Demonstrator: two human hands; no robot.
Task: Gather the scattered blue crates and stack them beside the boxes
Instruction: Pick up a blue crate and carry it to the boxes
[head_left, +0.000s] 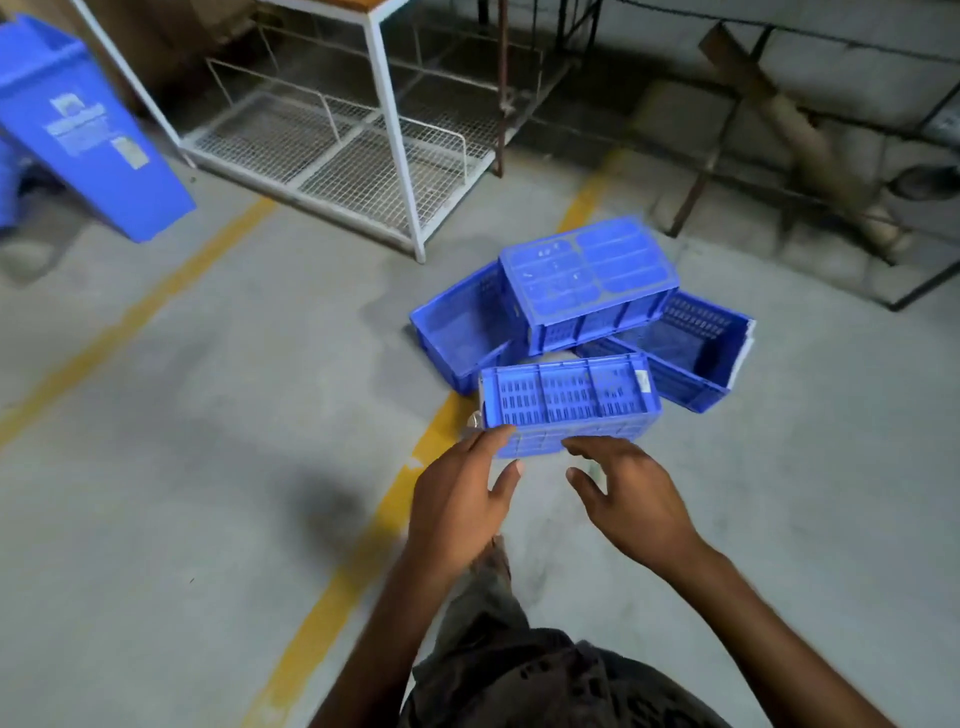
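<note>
**Reaching toward the nearest crate of a four-crate pile**

Both hands are out in front with nothing held. The left hand (457, 499) has loose, straight fingers, its tips over the near-left corner of the nearest crate (569, 397); actual contact cannot be told. The right hand (628, 493) is spread and relaxed, fingertips just beside the same crate's near edge.

The nearest crate lies on its side on the concrete floor (208, 415), long axis running left to right, with a slotted wall facing up. A white label sits at its right end.

Behind it, the upturned crate (587, 275) rests base-up, propped on the others. Its long axis also runs left to right, and its right end is angled slightly away.

The left crate (462, 332) is tipped, mouth toward the camera, with only its own blue inside showing. The right crate (691, 348) is tipped too, slotted inner walls visible and a white label on its far end.

All four are blue plastic with ribbed, vented sides. The pile sits at a yellow floor line (363, 551), near a white-framed table (384, 104) with a wire mesh shelf (332, 150). A blue bin (88, 135) leans at upper left.
</note>
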